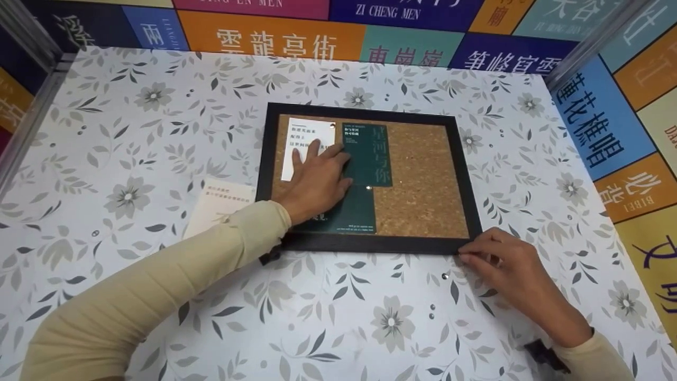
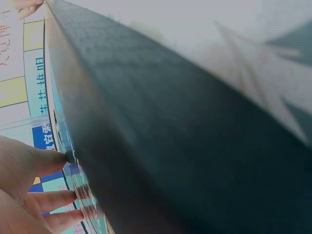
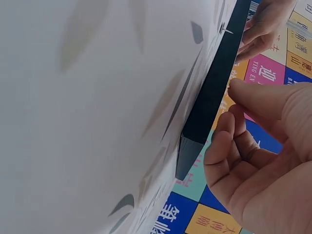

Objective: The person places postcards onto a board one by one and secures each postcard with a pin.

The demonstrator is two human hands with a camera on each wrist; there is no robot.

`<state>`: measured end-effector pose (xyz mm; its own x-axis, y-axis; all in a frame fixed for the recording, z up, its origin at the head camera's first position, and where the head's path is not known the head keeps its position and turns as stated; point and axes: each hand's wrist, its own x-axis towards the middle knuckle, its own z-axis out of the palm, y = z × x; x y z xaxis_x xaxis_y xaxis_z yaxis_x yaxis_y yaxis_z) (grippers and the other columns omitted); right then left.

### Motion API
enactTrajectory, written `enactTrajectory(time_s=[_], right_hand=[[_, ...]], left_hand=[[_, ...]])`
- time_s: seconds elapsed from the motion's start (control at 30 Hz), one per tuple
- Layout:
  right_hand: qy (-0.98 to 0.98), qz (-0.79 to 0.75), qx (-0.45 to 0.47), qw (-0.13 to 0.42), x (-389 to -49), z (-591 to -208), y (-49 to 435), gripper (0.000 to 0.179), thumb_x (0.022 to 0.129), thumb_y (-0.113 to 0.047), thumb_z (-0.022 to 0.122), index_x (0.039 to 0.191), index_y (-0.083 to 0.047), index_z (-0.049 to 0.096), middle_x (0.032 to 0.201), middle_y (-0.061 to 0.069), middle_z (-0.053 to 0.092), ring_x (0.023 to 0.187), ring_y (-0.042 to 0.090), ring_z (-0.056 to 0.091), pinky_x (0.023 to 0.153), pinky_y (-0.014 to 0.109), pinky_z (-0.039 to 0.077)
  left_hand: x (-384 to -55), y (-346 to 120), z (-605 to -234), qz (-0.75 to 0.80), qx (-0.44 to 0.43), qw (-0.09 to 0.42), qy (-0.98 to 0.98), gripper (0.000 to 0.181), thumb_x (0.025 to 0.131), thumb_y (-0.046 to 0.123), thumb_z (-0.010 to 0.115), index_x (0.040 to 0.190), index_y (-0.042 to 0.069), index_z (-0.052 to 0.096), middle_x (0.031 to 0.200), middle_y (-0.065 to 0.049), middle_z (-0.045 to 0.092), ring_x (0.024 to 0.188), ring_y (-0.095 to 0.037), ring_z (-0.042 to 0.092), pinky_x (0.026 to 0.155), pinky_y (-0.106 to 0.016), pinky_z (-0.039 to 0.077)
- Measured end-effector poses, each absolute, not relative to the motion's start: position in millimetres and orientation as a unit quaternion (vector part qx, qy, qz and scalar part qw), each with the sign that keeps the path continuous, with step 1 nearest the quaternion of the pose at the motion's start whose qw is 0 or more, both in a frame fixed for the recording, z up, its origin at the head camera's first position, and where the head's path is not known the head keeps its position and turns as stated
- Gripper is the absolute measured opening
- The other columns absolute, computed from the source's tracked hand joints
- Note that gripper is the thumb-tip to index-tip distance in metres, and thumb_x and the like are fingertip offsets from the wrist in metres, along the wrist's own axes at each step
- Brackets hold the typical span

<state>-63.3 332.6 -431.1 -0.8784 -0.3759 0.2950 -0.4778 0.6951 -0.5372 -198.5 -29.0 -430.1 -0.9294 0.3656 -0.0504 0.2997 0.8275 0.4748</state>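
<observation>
A black-framed cork board [image 1: 420,185] lies on the table. My left hand [image 1: 317,177] rests spread over a white card [image 1: 299,140] with dark print and two dark green cards, the upper green card [image 1: 367,159] and the lower green card [image 1: 357,214]. Pin heads show at the white card's top right and between the green cards. At the frame's lower right corner is my right hand [image 1: 510,264], its fingers loosely curled and its fingertips right at the black edge [image 3: 214,92]. Nothing shows between its thumb and fingers in the right wrist view.
A pale cream card [image 1: 219,198] lies on the table left of the board, partly behind the left forearm. A small pin [image 1: 445,275] sits below the frame's lower right corner. Coloured panels [image 1: 275,39] with large characters border the flower-patterned table [image 1: 211,338].
</observation>
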Motion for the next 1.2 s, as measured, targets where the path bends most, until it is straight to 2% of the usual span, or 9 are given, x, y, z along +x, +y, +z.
enactTrajectory(time_s=[0.47, 0.83, 1.2], right_hand=[[-0.901, 0.35, 0.239, 0.091, -76, -430, 326, 0.03, 0.082, 0.017, 0.088, 0.1, -0.006, 0.087, 0.096, -0.001, 0.075, 0.076, 0.006, 0.064, 0.066, 0.012, 0.05], [-0.904, 0.362, 0.213, 0.079, -86, -428, 321, 0.027, 0.085, 0.013, 0.088, 0.101, -0.009, 0.087, 0.1, -0.002, 0.076, 0.083, 0.006, 0.067, 0.072, 0.011, 0.051], [-0.9, 0.384, 0.194, 0.069, -93, -426, 315, 0.023, 0.088, 0.011, 0.087, 0.101, -0.009, 0.088, 0.102, 0.0, 0.077, 0.085, 0.007, 0.067, 0.071, 0.012, 0.05]], left_hand=[[-199, -28, -430, 0.236, 0.169, 0.076, 0.954, 0.055, 0.112, 0.031, 0.065, 0.162, 0.009, 0.055, 0.177, -0.009, 0.039, 0.164, -0.043, 0.023, 0.126, -0.08, 0.013], [-201, -29, -437, 0.243, 0.169, 0.068, 0.953, 0.056, 0.111, 0.031, 0.067, 0.161, 0.008, 0.056, 0.176, -0.009, 0.039, 0.164, -0.044, 0.023, 0.125, -0.08, 0.013], [-199, -29, -430, 0.239, 0.173, 0.072, 0.953, 0.056, 0.112, 0.031, 0.065, 0.162, 0.008, 0.055, 0.177, -0.01, 0.039, 0.164, -0.045, 0.023, 0.125, -0.08, 0.012]])
